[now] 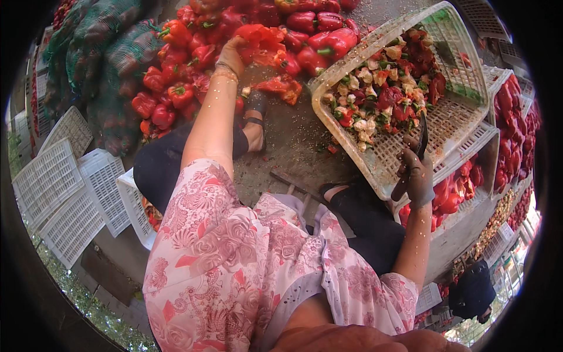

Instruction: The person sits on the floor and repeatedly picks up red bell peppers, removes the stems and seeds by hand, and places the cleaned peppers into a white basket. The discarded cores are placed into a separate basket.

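Stretched out over the pile of red bell peppers (180, 94), my left hand (232, 57), in a thin glove, is at the edge of a blurred, opened red pepper (259, 38); whether the fingers grip it is unclear. A torn piece of red pepper (281, 88) lies below it, near my foot. In my right hand (415, 176), also gloved, is a knife (423, 136) with a dark blade pointing up and its handle showing below the fingers. This hand is over the near right side of a tilted plastic crate (378, 176) holding cut pepper cores (369, 101) and red scraps.
Green mesh sacks (127, 57) stand at the upper left, above several white plastic crates (48, 180). On the right, stacked crates hold red peppers (510, 132). Seeds are scattered over the concrete floor (286, 149). Another person (473, 290) is at the lower right.
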The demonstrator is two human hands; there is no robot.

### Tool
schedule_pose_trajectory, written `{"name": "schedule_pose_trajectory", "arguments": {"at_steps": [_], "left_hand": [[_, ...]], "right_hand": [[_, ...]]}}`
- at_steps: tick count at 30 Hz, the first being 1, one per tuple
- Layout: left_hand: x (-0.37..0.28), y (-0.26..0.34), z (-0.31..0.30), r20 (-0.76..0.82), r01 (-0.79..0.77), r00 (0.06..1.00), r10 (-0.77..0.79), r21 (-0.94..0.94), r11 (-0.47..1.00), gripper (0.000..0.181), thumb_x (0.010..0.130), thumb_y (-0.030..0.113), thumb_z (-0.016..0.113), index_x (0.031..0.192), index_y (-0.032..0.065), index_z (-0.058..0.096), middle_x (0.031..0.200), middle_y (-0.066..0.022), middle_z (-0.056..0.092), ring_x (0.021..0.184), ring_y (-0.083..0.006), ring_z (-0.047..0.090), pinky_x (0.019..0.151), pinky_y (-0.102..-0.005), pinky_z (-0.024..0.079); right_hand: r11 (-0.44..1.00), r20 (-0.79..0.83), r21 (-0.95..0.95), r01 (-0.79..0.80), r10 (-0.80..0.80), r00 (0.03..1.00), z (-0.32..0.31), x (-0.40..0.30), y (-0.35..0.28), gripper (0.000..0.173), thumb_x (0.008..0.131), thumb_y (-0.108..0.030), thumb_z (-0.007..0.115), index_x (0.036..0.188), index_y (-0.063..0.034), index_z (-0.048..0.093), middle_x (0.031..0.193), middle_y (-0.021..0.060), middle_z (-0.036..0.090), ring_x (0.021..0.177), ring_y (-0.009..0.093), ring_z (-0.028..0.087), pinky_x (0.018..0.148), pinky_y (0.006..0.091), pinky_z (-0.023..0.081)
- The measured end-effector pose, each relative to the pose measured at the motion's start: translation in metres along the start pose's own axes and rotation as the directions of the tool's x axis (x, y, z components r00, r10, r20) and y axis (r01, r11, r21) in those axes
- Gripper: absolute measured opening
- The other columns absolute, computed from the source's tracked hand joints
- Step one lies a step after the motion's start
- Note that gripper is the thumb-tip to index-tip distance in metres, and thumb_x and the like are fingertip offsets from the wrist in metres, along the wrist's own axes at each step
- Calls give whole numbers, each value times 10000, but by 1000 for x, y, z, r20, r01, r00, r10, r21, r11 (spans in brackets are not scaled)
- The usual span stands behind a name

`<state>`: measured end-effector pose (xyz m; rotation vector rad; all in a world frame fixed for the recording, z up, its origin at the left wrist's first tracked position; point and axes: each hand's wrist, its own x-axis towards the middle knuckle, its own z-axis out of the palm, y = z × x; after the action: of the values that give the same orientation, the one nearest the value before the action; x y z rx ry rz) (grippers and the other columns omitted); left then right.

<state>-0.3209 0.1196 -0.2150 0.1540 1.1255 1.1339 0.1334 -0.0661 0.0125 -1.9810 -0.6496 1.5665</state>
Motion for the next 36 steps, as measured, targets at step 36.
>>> {"name": "schedule_pose_trajectory", "arguments": {"at_steps": [36], "left_hand": [[17,-100,143,487,-467,871,-65,780,-418,407,928,445,506,995,66,636,1006,-194,661,961,-370,629,833,-470,495]], "right_hand": [[732,57,-679,63,-33,998,-39,22,27,279,896,-130,571,1150,-23,621,824,104,631,725,177,609,684,310,495]]}}
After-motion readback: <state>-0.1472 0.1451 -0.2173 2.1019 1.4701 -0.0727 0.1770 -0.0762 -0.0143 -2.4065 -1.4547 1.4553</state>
